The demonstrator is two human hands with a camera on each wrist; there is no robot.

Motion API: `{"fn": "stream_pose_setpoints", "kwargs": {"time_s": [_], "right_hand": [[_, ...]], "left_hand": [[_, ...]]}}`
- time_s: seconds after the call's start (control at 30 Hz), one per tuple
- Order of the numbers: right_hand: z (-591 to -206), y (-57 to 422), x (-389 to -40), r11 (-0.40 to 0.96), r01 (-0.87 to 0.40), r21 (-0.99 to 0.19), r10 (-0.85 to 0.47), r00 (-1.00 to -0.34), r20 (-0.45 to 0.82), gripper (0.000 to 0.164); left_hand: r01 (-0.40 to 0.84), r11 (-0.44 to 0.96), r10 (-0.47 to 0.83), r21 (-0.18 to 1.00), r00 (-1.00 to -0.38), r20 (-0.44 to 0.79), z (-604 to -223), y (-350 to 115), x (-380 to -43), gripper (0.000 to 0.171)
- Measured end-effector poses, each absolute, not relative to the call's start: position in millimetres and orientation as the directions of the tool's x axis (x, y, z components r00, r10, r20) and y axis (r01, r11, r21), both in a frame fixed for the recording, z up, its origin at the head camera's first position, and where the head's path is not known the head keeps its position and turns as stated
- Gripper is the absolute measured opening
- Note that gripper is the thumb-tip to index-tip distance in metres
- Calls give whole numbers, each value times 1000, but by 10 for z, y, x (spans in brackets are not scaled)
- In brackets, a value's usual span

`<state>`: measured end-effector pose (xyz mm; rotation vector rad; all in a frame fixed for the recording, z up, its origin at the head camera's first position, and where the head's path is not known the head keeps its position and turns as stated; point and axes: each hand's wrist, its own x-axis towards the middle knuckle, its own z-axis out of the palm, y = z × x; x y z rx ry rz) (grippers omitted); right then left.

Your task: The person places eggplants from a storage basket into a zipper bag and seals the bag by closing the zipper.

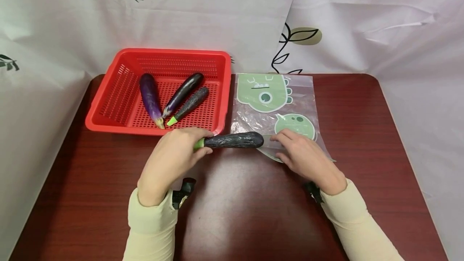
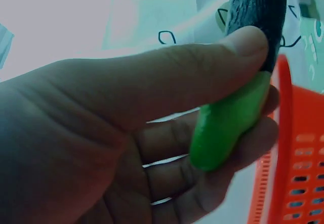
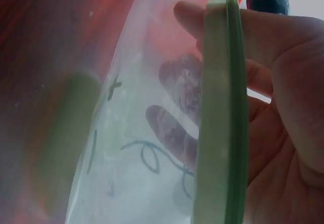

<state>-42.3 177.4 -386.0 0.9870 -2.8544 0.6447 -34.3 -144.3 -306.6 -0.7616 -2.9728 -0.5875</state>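
Note:
A dark, wrinkled eggplant with a bright green stem end lies level above the table's middle. My left hand pinches its green end between thumb and fingers, as the left wrist view also shows. The eggplant's rounded tip points right, at the near edge of a clear zip bag with green cartoon prints. At that edge is my right hand, thumb and fingers apart. In the right wrist view, the bag's green zip strip crosses the hand, and fingertips show through the plastic.
A red perforated basket stands at the back left. In it lie a purple eggplant, a dark glossy eggplant and a wrinkled one with a green tip. White printed cloth hangs behind the brown table.

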Motion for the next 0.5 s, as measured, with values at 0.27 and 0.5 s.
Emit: {"fn": "stream_pose_setpoints", "kwargs": {"time_s": [0.27, 0.5], "right_hand": [[-3852, 1779, -443, 703, -607, -370, -580, -791, 195, 44], [-3851, 1773, -453, 696, -616, -369, -579, -785, 220, 42]], "left_hand": [[496, 787, 471, 367, -867, 163, -3145, -1372, -320, 36], [500, 789, 464, 358, -866, 187, -3191, -1314, -305, 35]]}}
